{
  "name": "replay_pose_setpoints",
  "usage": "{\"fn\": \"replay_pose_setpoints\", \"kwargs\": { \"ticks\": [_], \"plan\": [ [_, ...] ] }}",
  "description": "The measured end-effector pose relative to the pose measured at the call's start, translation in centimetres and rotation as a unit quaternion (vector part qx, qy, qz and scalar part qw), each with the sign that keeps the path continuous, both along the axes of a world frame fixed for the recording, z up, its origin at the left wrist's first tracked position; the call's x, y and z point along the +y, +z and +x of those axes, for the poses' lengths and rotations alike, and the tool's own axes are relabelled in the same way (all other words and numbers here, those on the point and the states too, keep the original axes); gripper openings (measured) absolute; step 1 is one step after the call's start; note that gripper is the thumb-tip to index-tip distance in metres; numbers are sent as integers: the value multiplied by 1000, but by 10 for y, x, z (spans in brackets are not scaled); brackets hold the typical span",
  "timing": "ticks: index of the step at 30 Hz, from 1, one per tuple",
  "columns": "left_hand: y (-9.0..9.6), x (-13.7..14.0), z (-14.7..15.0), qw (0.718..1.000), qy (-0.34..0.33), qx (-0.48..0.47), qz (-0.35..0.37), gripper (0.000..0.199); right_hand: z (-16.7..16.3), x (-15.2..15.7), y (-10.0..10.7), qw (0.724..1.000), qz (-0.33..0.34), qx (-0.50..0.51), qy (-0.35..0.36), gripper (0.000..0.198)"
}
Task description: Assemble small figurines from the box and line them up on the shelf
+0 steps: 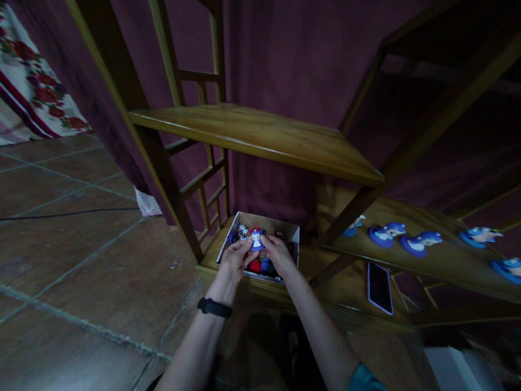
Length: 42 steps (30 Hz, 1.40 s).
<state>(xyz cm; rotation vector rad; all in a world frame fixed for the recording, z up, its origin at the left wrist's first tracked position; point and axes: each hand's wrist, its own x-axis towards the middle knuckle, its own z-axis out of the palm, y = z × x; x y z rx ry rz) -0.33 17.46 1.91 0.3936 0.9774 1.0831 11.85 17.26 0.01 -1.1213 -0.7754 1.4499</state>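
Low in the frame's centre, the small figurine [256, 238] stands upright between my hands: left hand [235, 259] and right hand [278, 253] pinch it from either side, above the box [293, 234].

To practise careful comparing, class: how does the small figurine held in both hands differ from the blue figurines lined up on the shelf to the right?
The held figurine is gripped upright between the left hand and right hand over the white box; the blue figurines lie flat and untouched on the wooden shelf.
The held figurine shows red on top; the shelf ones do not.
The held one is single; the shelf ones form a row.
Both kinds are largely blue with white.
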Motion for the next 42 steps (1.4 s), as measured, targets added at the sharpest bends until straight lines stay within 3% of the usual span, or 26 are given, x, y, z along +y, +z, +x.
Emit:
{"fn": "replay_pose_setpoints", "kwargs": {
  "ticks": [25,42],
  "plan": [
    [-12,5,-3,999,13,-38,-21,8,5,0,-1,998,40,20,48,32],
    [-12,4,-4,998,10,-53,-33,12,4,2,-7,998,-7,59,21,33]
  ]
}}
